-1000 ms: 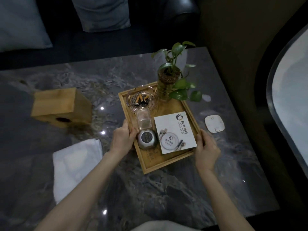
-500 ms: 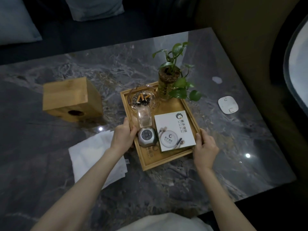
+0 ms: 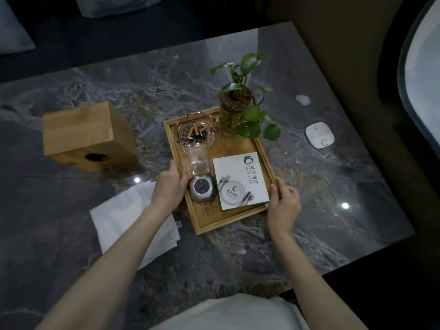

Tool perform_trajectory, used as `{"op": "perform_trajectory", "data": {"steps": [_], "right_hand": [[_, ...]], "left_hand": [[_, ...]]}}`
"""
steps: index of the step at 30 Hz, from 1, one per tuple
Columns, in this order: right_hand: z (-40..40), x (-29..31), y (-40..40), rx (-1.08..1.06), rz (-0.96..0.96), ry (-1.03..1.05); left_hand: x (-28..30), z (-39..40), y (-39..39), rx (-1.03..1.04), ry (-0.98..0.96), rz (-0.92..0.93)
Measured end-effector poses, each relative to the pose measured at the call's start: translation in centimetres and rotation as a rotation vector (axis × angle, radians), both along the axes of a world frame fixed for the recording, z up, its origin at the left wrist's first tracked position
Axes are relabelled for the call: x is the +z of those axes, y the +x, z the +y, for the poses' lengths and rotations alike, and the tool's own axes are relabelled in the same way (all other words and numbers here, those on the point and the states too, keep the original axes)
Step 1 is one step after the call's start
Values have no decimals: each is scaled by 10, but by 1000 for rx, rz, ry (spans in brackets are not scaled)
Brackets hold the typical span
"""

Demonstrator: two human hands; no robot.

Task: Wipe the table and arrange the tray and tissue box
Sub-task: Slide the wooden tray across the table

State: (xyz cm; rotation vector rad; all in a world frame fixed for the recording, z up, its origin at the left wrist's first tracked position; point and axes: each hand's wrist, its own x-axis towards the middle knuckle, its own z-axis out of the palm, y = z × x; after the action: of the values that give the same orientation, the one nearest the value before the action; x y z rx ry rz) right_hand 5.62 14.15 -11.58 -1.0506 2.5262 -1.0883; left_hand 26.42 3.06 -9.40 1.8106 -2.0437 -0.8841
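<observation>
A wooden tray [image 3: 209,221] sits near the middle of the dark marble table [image 3: 333,186]. My left hand [image 3: 170,186] grips its left rim and my right hand [image 3: 284,203] grips its right rim near the front corner. The tray holds a glass ashtray [image 3: 196,133] with cigarette butts, a potted plant [image 3: 238,108] in a glass jar, a silver device [image 3: 202,188] and a white leaflet [image 3: 240,179]. A wooden tissue box [image 3: 88,135] lies on its side at the left, its round opening facing me. A white cloth [image 3: 128,217] lies folded under my left forearm.
A small white square pad [image 3: 319,135] rests on the table right of the tray. The table's right edge runs beside a brown wall, and its near edge is by my lap. A dark sofa with grey cushions stands behind the table.
Both hands keep their grip on the tray rims. The tray has shifted away from the white pad towards the table's middle, closer to the cloth and the tissue box.
</observation>
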Motion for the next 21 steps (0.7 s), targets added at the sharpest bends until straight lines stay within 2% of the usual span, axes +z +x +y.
{"op": "perform_trajectory", "data": {"steps": [9, 12, 15, 18, 21], "right_hand": [[2, 2, -4, 22, -33, 76], [1, 13, -13, 104, -45, 186], [-8, 31, -30, 258, -60, 388], [-22, 59, -36, 381, 60, 653], [-31, 92, -20, 419, 215, 671]], "left_hand": [[-3, 3, -2, 21, 10, -51], [1, 3, -3, 43, 62, -115], [8, 0, 1, 28, 151, -147], [23, 2, 12, 12, 202, -186], [40, 14, 32, -45, 170, -203]]}}
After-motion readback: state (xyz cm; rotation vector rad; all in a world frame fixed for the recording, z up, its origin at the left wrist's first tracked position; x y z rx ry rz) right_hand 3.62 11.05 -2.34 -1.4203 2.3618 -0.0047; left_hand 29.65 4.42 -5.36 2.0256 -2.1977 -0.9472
